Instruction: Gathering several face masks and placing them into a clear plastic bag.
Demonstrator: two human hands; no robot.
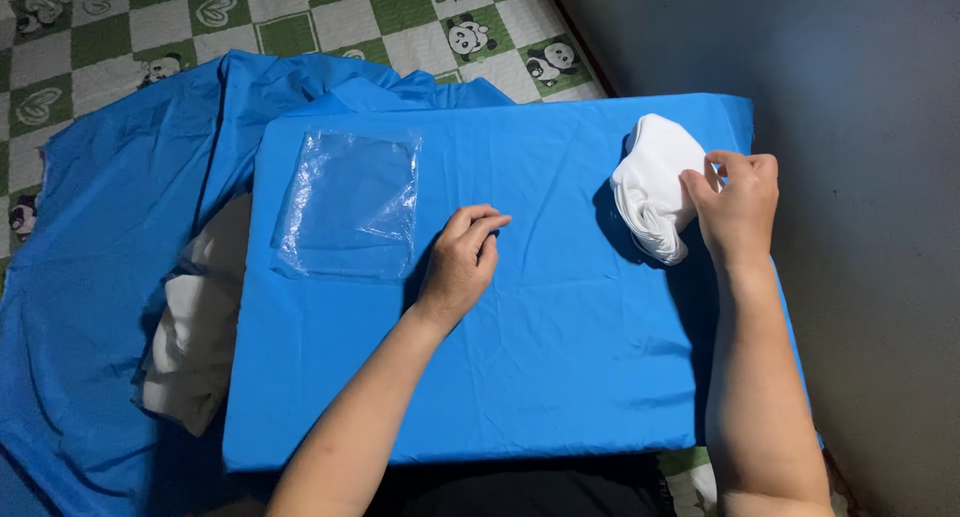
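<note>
I see one blue board [520, 377], cloth-covered, filling mid-frame; its near edge runs straight across at 6 o'clock, its far edge at 12, and its right edge sits just beside a grey wall [860, 177] at 3 o'clock, so little room there. Bare blue surface lies open between my hands and toward the near edge. Loose blue cloth [100, 277] spills off the left side at 9 o'clock over a green-and-white checked mat [290, 32] with panda prints at 11–12.

One clear plastic bag [350, 202], flat, square-ish, no label I can make out, lies on the board at 10 o'clock from centre, apart from both hands. One white bunched garment [650, 192] sits at the board's far right corner, 2 o'clock.

My right hand [738, 212] grips that garment's right edge, fingers pinched closed on the fabric. My left hand [462, 262] rests on the board just right of the bag, fingers curled loosely, holding nothing, not touching the bag. One pale folded cloth pile [200, 327] lies off the board's left edge at 8 o'clock, partly under blue cloth.
</note>
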